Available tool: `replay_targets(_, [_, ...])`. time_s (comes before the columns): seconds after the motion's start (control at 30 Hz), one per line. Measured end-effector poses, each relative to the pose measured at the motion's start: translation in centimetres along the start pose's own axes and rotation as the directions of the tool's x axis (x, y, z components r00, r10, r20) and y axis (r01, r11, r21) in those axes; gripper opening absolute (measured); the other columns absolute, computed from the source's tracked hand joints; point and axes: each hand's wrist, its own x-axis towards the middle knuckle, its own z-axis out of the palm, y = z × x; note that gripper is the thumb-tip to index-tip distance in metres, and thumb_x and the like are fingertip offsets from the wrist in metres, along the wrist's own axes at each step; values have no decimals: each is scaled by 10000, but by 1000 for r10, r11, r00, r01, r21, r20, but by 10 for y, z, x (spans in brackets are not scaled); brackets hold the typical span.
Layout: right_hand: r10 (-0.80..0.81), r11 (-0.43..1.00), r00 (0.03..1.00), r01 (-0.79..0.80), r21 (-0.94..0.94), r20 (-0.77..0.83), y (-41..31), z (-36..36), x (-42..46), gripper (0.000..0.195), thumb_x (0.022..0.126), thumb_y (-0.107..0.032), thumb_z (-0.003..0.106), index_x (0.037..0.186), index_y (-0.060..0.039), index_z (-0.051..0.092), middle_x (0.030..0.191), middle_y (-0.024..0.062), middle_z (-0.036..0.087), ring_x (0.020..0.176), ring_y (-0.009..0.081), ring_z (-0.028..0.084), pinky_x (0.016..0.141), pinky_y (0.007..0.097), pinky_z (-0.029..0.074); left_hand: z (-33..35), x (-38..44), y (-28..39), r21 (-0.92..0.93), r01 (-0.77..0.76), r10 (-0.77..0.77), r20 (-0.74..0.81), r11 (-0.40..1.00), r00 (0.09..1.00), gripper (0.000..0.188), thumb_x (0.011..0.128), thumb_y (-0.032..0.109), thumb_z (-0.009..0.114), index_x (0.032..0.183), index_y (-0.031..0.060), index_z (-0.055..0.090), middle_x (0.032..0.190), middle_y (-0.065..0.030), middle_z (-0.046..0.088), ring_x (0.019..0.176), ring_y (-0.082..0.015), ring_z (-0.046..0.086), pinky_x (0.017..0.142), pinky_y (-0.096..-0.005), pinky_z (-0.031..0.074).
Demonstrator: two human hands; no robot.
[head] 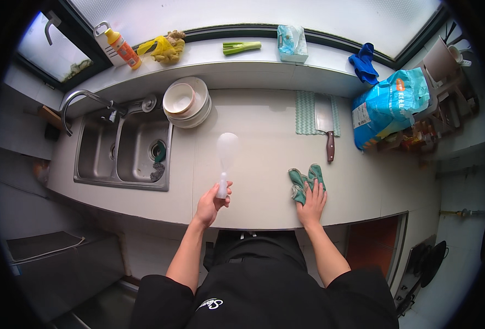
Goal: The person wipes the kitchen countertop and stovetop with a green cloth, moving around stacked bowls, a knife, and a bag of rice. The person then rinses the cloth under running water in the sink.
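My left hand is closed around a small, whitish, translucent spray bottle, held upright over the front of the pale countertop. From the bottle's top a pale, rounded plume, seemingly mist, spreads towards the back. To the right, my right hand lies palm down on a crumpled green cloth with light edging, the fingers over its right side. Beyond that hand, a cleaver with a brown handle rests on a green-and-white patterned cloth.
A double steel sink with a faucet is at left, beside stacked bowls. The sill carries a bottle, ginger, green stalks, a tissue pack and a blue cloth. A blue bag stands right.
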Motion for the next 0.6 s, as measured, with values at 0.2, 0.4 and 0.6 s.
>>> replay_targets(0.2, [44,996,998,-40,85,-44,-4,1,1,659,813,-320,699,1413,-90,550,1588,203,360,1493,393,270,1219,594,148,54,-5,-9,-98,29,-18,106,995,994,507,1077,382,381,1312,-28,563,965,-30,600,827,-139,540,801,-298,461])
replay_targets(0.4, [22,993,1000,-19,116,-23,5,-4,2,693,793,-352,728,1417,-110,550,1584,195,363,1493,388,270,1225,585,136,109,88,53,517,-196,165,105,833,981,466,1069,402,470,1338,39,585,1031,-47,623,948,-152,561,838,-307,465])
replay_targets(0.6, [24,991,1000,-22,131,-12,7,-8,4,719,767,-377,753,1418,-143,556,1578,173,373,1491,361,277,1226,580,149,207,212,135,901,-384,570,212,201,794,414,1031,366,556,1314,66,593,1211,-178,543,1092,-352,581,946,-440,482])
